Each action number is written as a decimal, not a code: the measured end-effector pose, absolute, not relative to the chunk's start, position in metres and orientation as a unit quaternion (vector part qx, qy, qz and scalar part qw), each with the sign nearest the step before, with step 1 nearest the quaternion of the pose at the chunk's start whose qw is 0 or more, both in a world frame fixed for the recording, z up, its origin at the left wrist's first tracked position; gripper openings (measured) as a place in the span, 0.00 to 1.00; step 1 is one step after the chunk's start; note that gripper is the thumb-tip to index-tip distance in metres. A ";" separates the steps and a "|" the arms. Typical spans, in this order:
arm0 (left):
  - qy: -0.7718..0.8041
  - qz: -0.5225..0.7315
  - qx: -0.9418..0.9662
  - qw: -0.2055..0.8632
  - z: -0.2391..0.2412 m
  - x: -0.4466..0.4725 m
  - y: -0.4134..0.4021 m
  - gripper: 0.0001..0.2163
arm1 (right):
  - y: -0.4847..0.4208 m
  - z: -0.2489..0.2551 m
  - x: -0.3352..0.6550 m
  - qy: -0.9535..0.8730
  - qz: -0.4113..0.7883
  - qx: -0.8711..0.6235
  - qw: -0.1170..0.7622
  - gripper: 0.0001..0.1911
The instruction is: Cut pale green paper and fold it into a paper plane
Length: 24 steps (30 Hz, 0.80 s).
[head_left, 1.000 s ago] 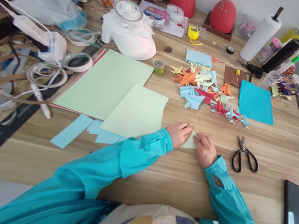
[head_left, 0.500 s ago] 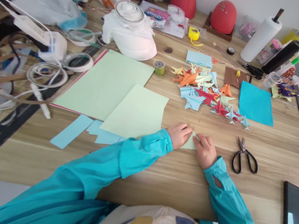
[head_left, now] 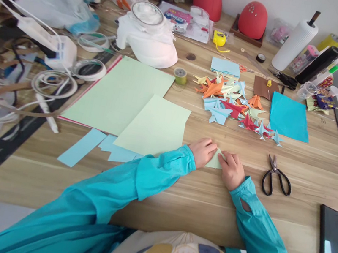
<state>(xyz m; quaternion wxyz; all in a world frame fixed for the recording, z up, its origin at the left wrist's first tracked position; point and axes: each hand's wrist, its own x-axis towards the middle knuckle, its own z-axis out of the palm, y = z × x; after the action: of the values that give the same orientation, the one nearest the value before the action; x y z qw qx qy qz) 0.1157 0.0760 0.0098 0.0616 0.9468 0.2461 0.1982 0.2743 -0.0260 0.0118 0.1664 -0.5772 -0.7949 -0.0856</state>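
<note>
A small piece of light green paper [head_left: 214, 162], folded to a point at the top, lies on the table between my hands. My left hand [head_left: 202, 152] grips its left side with curled fingers, and my right hand [head_left: 231, 170] pinches the right side near the tip. Fingers cover much of the paper, so its full shape is hidden. Beside my left forearm lies a larger light green sheet [head_left: 159, 127]. Folded paper figures [head_left: 219, 109] in orange, red, blue and green are heaped beyond my hands. Black-handled scissors [head_left: 273, 175] lie slightly open to the right.
A stack of green sheets [head_left: 123, 93] and blue paper strips [head_left: 81, 147] lie left. A spool of thread [head_left: 180, 76] stands behind them. Blue cloth-like square [head_left: 290, 116] and phone [head_left: 331, 235] are at right. Cables and a power strip [head_left: 38, 33] clutter the far left.
</note>
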 end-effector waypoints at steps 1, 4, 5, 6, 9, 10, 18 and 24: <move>0.238 0.201 0.948 0.056 0.010 0.116 0.076 0.15 | -0.026 0.012 0.274 -0.794 -0.081 -0.580 0.164 0.17; 0.213 0.214 0.953 0.021 0.010 0.115 0.077 0.15 | -0.026 0.011 0.274 -0.793 -0.082 -0.583 0.160 0.17; 0.208 0.219 0.953 0.008 0.010 0.115 0.077 0.14 | -0.026 0.011 0.274 -0.792 -0.085 -0.583 0.160 0.16; 0.205 0.224 0.953 -0.002 0.010 0.114 0.077 0.14 | -0.026 0.011 0.274 -0.792 -0.089 -0.582 0.160 0.16; 0.196 0.233 0.952 -0.014 0.009 0.113 0.077 0.14 | -0.026 0.012 0.273 -0.791 -0.094 -0.582 0.162 0.16; 0.196 0.234 0.952 -0.012 0.008 0.113 0.077 0.14 | -0.026 0.012 0.273 -0.791 -0.094 -0.583 0.161 0.16; 0.189 0.210 0.959 0.001 -0.006 0.113 0.081 0.15 | -0.026 0.014 0.273 -0.797 -0.074 -0.574 0.170 0.16; 0.176 0.214 0.961 0.010 -0.001 0.112 0.083 0.14 | -0.026 0.013 0.273 -0.791 -0.087 -0.583 0.161 0.16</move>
<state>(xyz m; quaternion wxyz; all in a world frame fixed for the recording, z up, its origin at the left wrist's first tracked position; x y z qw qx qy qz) 0.1125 0.0831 -0.0009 0.0102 0.9608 0.1761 0.2141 0.2727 -0.0265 0.0134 0.1608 -0.5832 -0.7914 -0.0871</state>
